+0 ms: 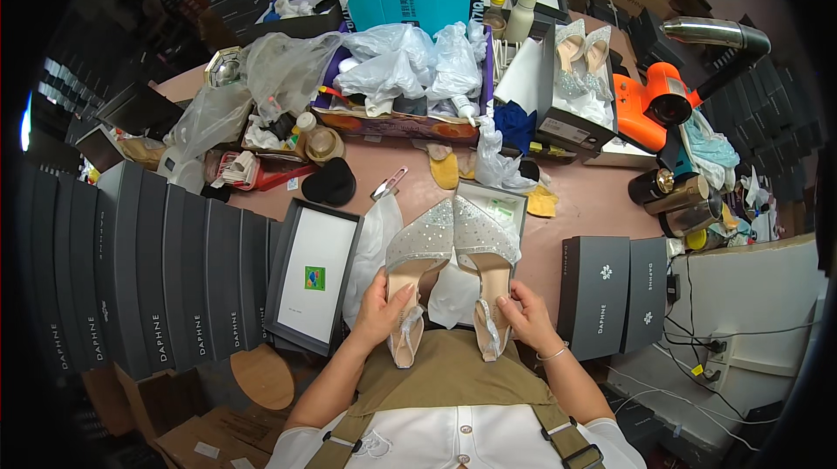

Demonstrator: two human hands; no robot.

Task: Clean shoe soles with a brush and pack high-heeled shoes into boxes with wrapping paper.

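Two silvery, sparkling pointed-toe shoes with ankle straps are held side by side, toes pointing away from me. My left hand point(381, 310) grips the left shoe point(420, 235) around its middle, thumb on the insole. Likewise, my right hand point(527, 316) is closed on the right shoe point(485, 234), near its strap. Under the shoes lie white tissue paper point(369, 251) and an open shoebox point(514, 206), partly hidden by them. Left of my left hand rests a grey-rimmed box lid point(314, 282) with a white inside and a small green sticker.
Grey shoeboxes point(166, 268) stand in a row at left, and two more boxes point(597, 299) lie at right. Farther back are a purple carton point(392, 125) of plastic bags, another open shoebox point(571, 125) with sparkling shoes, and an orange tool point(649, 103). Cables point(697, 338) hang at right.
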